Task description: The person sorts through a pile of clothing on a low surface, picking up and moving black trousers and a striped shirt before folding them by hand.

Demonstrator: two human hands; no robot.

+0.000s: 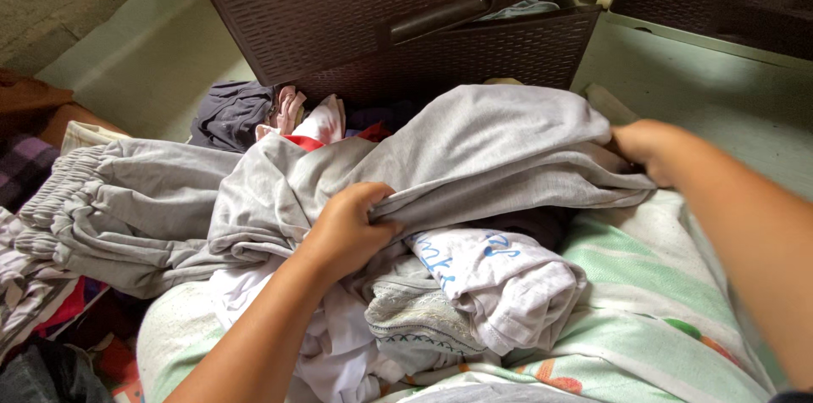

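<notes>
Left hand (349, 229) fisted on a fold of the grey garment (474, 153), fingers curled over the cloth edge; right hand (648, 147) pinches the same garment at its far right end, fingertips hidden in the fabric. Garment is stretched between both hands over a heap of mixed laundry, just in front of the dark brown woven drawer unit (381, 5). Grey elastic-waist trousers (110, 200) lie to the left, a white printed shirt (500, 276) just below the left hand, a green striped cloth (652, 318) at lower right.
</notes>
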